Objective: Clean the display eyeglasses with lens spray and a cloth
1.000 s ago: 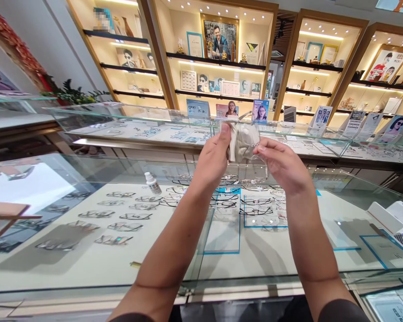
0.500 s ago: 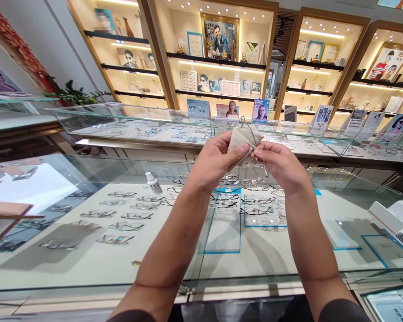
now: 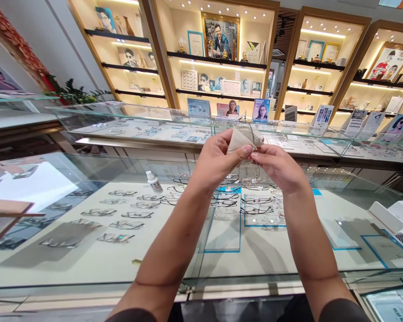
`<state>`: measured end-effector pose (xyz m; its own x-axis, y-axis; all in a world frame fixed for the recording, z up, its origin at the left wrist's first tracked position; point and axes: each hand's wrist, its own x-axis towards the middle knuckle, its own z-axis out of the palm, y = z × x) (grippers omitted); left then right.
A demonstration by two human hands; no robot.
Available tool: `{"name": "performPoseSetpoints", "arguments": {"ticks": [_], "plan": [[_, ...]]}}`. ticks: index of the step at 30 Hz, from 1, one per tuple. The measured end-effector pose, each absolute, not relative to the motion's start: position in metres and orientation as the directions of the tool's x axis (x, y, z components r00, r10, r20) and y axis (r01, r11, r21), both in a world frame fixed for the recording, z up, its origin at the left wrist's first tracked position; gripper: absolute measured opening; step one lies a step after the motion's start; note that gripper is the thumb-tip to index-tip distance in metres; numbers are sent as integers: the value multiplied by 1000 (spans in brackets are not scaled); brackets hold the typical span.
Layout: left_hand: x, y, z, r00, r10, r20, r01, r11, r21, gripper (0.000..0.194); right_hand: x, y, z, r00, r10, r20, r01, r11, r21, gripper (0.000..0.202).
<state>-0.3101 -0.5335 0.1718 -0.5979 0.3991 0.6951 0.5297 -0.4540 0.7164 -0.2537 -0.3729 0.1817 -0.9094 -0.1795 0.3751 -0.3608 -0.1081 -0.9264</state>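
Observation:
Above the glass counter I hold a beige cleaning cloth wrapped around part of a pair of glasses. Only thin pieces of the frame show, above the cloth and below my fingers; the lenses are mostly covered. My left hand is closed on the cloth, its thumb pressing from the near side. Close beside that thumb, my right hand pinches the glasses at the cloth's edge, though its exact grip is partly hidden.
A white spray bottle stands on the glass counter, left of my arms. Several eyeglass frames lie in rows under the glass. White boxes sit at the right. Beyond are another display case and lit shelves.
The cloth and glasses have turned slightly between my fingers, and the cloth lies folded differently. My right fingers have shifted a little lower, close to the left thumb.

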Motion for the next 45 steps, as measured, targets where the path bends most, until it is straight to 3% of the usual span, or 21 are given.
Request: {"name": "performPoseSetpoints", "arguments": {"ticks": [13,16,25,28,34,40,45], "plan": [[-305,-515,167,-679,26,734,658,-422,624,50,-255,-385,179,-890,-228,395,-387,-82,-919,23],[-306,-517,166,-685,45,728,644,-430,633,51,-252,-387,181,-892,-217,397,-390,-79,-918,22],[-314,-537,173,-582,346,736,612,-410,676,45,-245,-375,189,-925,-116,363,-348,-128,-929,22],[-311,-533,173,-606,298,737,614,-414,672,44,-246,-377,187,-925,-156,346,-326,-139,-935,23],[-305,-521,169,-687,38,725,656,-396,643,44,-255,-396,176,-905,-240,351,-311,-188,-931,27],[-321,-527,169,-686,105,720,638,-388,665,50,-253,-384,180,-917,-71,393,-386,-100,-917,27],[-338,-547,170,-664,28,747,696,-340,632,34,-241,-363,192,-885,32,465,-462,72,-884,20]]}}
